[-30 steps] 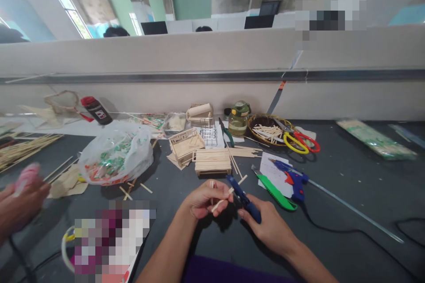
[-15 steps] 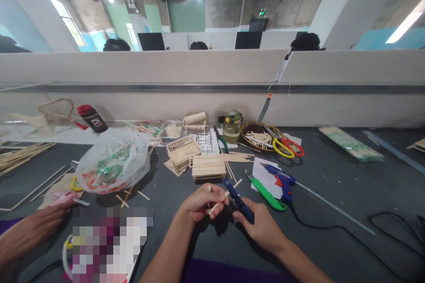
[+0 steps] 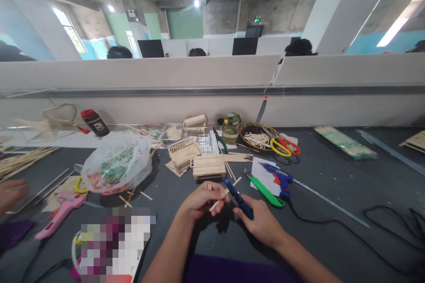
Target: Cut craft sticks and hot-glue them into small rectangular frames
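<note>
At left hand [image 3: 203, 200], stick [image 3: 214, 206] diagonally rightward

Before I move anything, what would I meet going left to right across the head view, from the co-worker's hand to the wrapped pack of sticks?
Co-worker's hand → pink glue gun → plastic bag → left hand → blue hand tool → right hand → wrapped pack of sticks.

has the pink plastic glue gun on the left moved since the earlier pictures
Yes. Judged against the translucent white plastic bag, the pink plastic glue gun has shifted right, closer to the bag.
</note>
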